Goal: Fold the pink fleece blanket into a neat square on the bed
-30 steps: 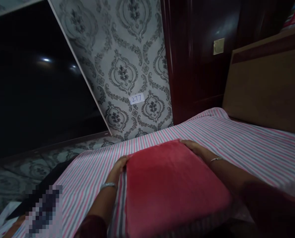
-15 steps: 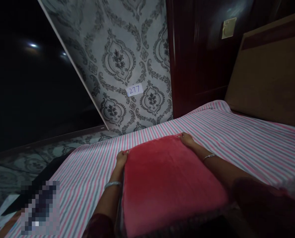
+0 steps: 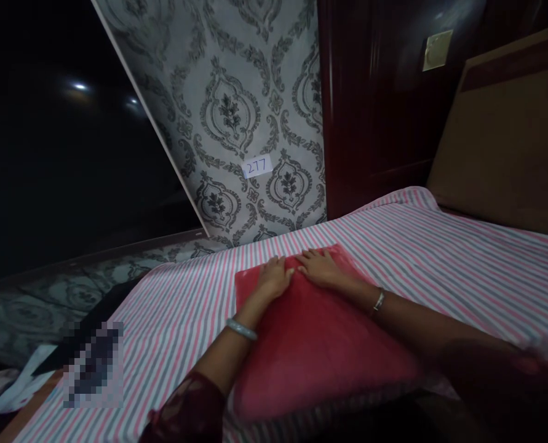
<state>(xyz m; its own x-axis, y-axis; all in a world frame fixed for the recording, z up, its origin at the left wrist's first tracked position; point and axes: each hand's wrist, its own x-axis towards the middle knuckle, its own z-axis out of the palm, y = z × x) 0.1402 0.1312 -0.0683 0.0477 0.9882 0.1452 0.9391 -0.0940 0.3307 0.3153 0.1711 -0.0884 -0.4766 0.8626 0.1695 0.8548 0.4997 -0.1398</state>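
Note:
A plush red cushion cover or folded cloth [image 3: 320, 344] lies flat on the striped sheet [image 3: 190, 320]; which of the two it is I cannot tell. My left hand [image 3: 275, 278] rests on its far part, fingers stretched out and thumb pointing right. Close beside it, my right hand [image 3: 320, 267] lies palm down near the far edge, its fingers spread too. Neither hand grips the fabric. A bangle [image 3: 242, 329] circles the left wrist and a thin bracelet [image 3: 379, 299] the right. Both forearms cover parts of the red piece's sides.
Behind the sheet stands a wall with patterned paper and a paper label [image 3: 258, 166] reading 277. A large dark screen [image 3: 71, 147] is at the left. A brown board [image 3: 508, 135] leans at the right, by a dark red door panel [image 3: 370, 111].
Both hands have let go of the red piece's far corners and moved inward. They now lie flat and close together on top of it.

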